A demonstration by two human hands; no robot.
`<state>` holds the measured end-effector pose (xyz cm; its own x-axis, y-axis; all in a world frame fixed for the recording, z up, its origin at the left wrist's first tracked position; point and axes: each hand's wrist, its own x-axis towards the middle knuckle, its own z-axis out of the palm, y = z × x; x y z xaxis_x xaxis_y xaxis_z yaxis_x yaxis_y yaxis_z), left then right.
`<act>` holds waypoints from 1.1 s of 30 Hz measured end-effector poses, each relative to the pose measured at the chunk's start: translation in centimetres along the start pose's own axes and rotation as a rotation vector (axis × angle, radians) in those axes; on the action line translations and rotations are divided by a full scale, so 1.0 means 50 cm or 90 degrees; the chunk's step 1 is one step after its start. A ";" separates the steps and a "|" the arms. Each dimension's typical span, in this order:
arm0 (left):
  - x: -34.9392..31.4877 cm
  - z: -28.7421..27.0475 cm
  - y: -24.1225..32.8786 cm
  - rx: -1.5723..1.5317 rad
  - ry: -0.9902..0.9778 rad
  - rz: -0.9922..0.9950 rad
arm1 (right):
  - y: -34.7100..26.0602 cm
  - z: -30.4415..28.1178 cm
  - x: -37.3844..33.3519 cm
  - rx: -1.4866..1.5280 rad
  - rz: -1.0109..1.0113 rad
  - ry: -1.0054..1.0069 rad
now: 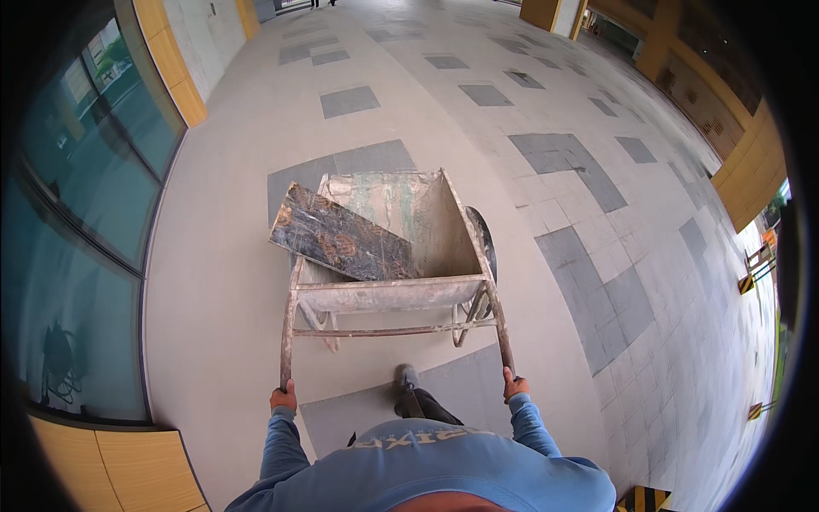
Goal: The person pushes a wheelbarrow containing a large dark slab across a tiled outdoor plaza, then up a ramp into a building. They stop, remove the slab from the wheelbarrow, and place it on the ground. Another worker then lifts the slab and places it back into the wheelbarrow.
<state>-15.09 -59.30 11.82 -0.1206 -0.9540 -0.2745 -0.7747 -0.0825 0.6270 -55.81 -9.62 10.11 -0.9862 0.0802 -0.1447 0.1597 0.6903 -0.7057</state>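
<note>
A worn metal wheelbarrow [384, 296] with a whitish, stained tray stands in front of me. My left hand [283, 397] is closed round the end of its left handle [288, 341]. The end of the right handle [502, 341] is wrapped in my right hand [515, 386]. A dark board [341, 235] with brown patches lies tilted in the tray, its upper left corner sticking out over the left side. Part of a dark wheel [483, 239] shows past the right side of the tray.
Pale paving with grey slabs [350, 101] stretches ahead. Glass panels [85, 256] and a yellow-clad wall [171, 60] run along the left. Yellow-clad columns [755, 175] stand at the right, near black-and-yellow striped barriers [747, 283]. People's legs [322, 3] show far ahead.
</note>
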 end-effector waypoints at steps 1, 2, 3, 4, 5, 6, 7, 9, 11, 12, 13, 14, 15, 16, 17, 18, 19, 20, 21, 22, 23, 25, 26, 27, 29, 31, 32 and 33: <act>0.020 -0.005 0.014 -0.001 -0.004 -0.009 | -0.051 0.011 -0.012 0.008 0.011 -0.019; 0.037 -0.013 0.039 -0.004 -0.012 -0.013 | -0.106 0.012 -0.019 0.017 0.024 -0.032; 0.057 -0.002 0.048 0.015 -0.002 -0.010 | -0.137 0.004 -0.003 0.002 0.035 -0.067; 0.063 0.005 0.073 0.014 0.004 -0.014 | -0.167 -0.006 0.017 -0.014 0.039 -0.084; 0.069 0.007 0.102 0.012 0.011 -0.019 | -0.200 -0.011 0.039 -0.031 0.042 -0.102; 0.081 0.009 0.121 0.016 0.019 -0.017 | -0.216 -0.015 0.061 -0.046 0.044 -0.122; 0.034 -0.002 0.200 -0.014 -0.041 -0.034 | -0.184 -0.044 0.093 -0.064 0.038 -0.090; 0.004 -0.011 0.248 -0.014 -0.055 -0.032 | -0.152 -0.061 0.169 -0.095 -0.007 -0.057; -0.016 -0.036 0.249 -0.015 0.001 -0.008 | -0.233 -0.091 0.133 -0.037 0.020 -0.115; -0.021 -0.025 0.243 -0.024 -0.003 -0.010 | -0.273 -0.121 0.112 -0.008 0.035 -0.133; -0.027 0.006 0.244 -0.034 -0.020 -0.003 | -0.242 -0.144 0.129 0.057 0.019 -0.104; -0.035 0.028 0.238 -0.042 -0.032 -0.001 | -0.214 -0.148 0.132 0.056 0.019 -0.092; -0.049 0.048 0.227 0.011 0.003 0.062 | -0.183 -0.152 0.132 0.054 0.019 -0.081; -0.040 0.065 0.223 -0.025 -0.029 0.040 | -0.165 -0.152 0.138 0.053 0.020 -0.071; -0.014 0.089 0.214 -0.063 -0.060 0.019 | -0.167 -0.135 0.156 0.059 0.014 -0.071; 0.005 0.123 0.212 -0.100 -0.091 -0.003 | -0.176 -0.133 0.181 0.054 0.005 -0.078; 0.036 0.118 0.202 -0.094 -0.085 -0.005 | -0.186 -0.097 0.176 0.045 -0.003 -0.082; 0.069 0.105 0.187 -0.090 -0.072 -0.011 | -0.205 -0.057 0.172 0.037 -0.018 -0.092; 0.087 0.098 0.195 -0.089 -0.081 -0.004 | -0.192 -0.052 0.205 -0.036 -0.069 -0.028; 0.054 0.089 0.262 -0.099 -0.115 -0.016 | -0.153 -0.061 0.235 -0.116 -0.105 0.047; 0.061 0.054 0.263 -0.099 -0.112 -0.030 | -0.216 -0.032 0.213 -0.111 -0.116 0.025; 0.085 0.033 0.270 -0.116 -0.122 -0.025 | -0.310 -0.056 0.201 -0.146 -0.164 0.028; 0.099 0.027 0.263 -0.116 -0.117 -0.020 | -0.325 -0.054 0.194 -0.143 -0.174 0.038; 0.110 0.017 0.252 -0.116 -0.111 -0.016 | -0.335 -0.050 0.176 -0.151 -0.167 0.018; 0.090 -0.018 0.251 -0.105 -0.101 -0.018 | -0.306 -0.045 0.144 -0.164 -0.151 0.015; 0.089 -0.045 0.204 -0.080 -0.054 -0.006 | -0.254 -0.011 0.110 -0.167 -0.155 0.026; 0.101 -0.050 0.183 -0.088 -0.062 -0.019 | -0.263 0.008 0.104 -0.156 -0.144 0.013; 0.114 -0.053 0.168 -0.096 -0.070 -0.033 | -0.276 0.028 0.102 -0.146 -0.133 -0.001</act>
<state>-20.67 -66.22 17.45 -0.1575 -0.9106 -0.3821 -0.6805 -0.1803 0.7102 -62.96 -19.74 18.14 -0.9966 -0.0813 -0.0140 -0.0605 0.8357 -0.5459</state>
